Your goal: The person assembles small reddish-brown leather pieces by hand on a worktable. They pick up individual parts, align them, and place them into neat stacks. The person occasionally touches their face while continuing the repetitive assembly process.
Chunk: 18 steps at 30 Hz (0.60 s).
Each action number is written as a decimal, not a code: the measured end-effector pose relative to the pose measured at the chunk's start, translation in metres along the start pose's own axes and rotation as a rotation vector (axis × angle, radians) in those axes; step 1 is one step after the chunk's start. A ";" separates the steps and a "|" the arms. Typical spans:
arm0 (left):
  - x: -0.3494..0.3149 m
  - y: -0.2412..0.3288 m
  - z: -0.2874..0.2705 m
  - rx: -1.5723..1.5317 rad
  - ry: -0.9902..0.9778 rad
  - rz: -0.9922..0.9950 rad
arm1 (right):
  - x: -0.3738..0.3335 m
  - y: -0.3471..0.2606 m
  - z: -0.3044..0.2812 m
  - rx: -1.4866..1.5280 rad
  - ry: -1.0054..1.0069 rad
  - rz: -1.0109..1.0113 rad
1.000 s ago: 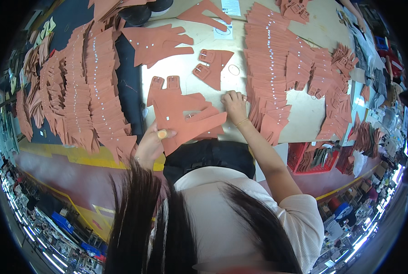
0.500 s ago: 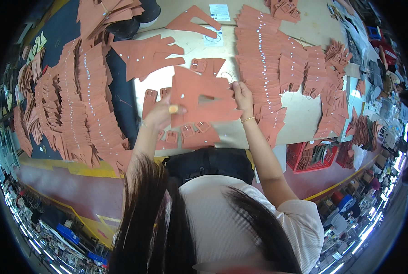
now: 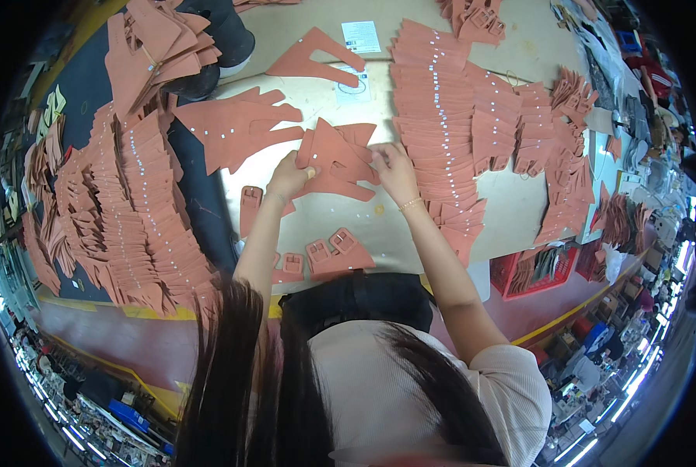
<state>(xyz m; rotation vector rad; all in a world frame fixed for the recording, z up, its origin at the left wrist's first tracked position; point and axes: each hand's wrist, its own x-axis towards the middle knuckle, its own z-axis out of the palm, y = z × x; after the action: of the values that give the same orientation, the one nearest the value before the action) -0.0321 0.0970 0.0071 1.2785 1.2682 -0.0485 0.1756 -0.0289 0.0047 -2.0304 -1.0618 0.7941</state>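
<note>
My left hand [image 3: 289, 177] grips the left edge of a terracotta leather-like cut piece [image 3: 328, 159] with a slot in it, thumb on top. This piece lies low over the table, overlapping another terracotta piece [image 3: 355, 134]. At its right edge is my right hand [image 3: 397, 173], fingers pinched together; whatever they hold is too small to make out. Left of my left hand is a strap piece with a covered buckle [image 3: 250, 198]. Nearer to me, several buckle pieces [image 3: 318, 251] rest on a terracotta piece. A fan of slotted pieces [image 3: 239, 128] lies beyond my left hand.
Long overlapping rows of terracotta pieces line the left [image 3: 138, 194] and right [image 3: 433, 109]. A bundle [image 3: 157, 50] sits by a black shoe [image 3: 237, 43] at the far left. Paper sheets [image 3: 361, 36] lie at the back. A red crate [image 3: 531, 272] stands below the table's right edge.
Both hands have moved farther from me, and the slotted piece has gone down and away with my left hand. My right hand has come off its right corner with fingers pinched. The view has shifted slightly.
</note>
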 end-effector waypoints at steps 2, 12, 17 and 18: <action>-0.002 0.000 0.003 0.081 0.063 -0.017 | 0.015 -0.001 0.010 -0.048 0.040 -0.063; -0.005 -0.007 0.009 -0.011 0.130 0.021 | 0.048 -0.017 0.036 -0.125 -0.129 0.108; 0.004 -0.025 0.011 -0.262 0.062 0.092 | 0.048 -0.022 0.021 -0.008 -0.172 0.091; 0.008 -0.024 0.010 -0.225 0.069 0.075 | 0.049 -0.023 0.017 0.040 -0.180 0.145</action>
<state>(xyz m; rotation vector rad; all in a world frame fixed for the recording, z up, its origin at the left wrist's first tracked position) -0.0382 0.0857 -0.0171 1.1390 1.2453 0.1886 0.1756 0.0281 0.0040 -2.0489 -0.9957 1.0815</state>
